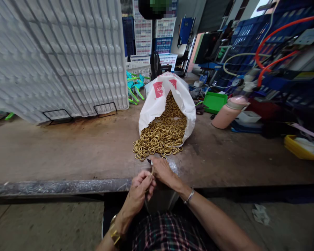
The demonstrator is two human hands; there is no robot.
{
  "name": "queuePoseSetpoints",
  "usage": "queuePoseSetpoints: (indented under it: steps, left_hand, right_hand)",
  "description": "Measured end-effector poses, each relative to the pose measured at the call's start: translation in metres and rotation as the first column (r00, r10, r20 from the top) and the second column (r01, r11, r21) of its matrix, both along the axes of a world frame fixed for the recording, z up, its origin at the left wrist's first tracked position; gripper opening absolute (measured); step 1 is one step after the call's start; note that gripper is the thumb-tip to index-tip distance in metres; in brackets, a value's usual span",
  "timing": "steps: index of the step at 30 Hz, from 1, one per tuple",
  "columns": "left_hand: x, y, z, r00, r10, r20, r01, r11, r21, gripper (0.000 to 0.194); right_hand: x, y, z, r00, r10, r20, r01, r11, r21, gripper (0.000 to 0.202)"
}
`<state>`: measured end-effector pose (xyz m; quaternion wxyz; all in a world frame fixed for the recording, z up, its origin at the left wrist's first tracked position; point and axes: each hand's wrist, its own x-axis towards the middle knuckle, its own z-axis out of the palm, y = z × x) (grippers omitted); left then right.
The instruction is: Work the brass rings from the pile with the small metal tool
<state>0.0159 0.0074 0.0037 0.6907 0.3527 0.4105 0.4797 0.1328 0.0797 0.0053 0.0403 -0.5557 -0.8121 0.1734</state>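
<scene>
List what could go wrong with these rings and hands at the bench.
1. The brass-coloured rings spill out of the white bag onto the bench; a knock might send some off it.
2. A small dark pointed thing shows at the right hand, close to the left hand; if sharp, which I cannot tell, it might nick either.

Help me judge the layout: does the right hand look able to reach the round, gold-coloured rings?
Probably yes: the right hand is close to the rings, which spill from the white plastic bag toward it with nothing apparent between.
</scene>
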Motion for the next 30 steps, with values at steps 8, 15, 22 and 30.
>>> queuePoseSetpoints:
  steps: [8,15,22,30]
  left_hand:
    - [-0.008,0.0,0.006,0.957,0.187,0.223,-0.154,0.975,-0.16,0.026]
    - [-0.016,0.001,-0.004,0.902,0.215,0.374,-0.115,0.955,-0.272,0.023]
    - [-0.019,0.005,-0.008,0.849,0.317,0.424,-0.157,0.915,-0.371,0.019]
    - [-0.015,0.01,-0.002,0.859,0.31,0.408,-0.145,0.911,-0.387,0.031]
  right_hand:
    - [-0.022,0.024,-0.013,0.988,-0.053,-0.147,0.082,0.977,0.198,0.022]
    - [-0.034,0.034,-0.012,0.994,-0.111,-0.019,0.113,0.981,0.16,0.024]
    - [-0.029,0.035,-0.014,0.996,-0.08,-0.029,0.084,0.984,0.156,0.024]
    - [-0.024,0.036,-0.017,0.98,-0.099,-0.173,0.124,0.983,0.138,0.024]
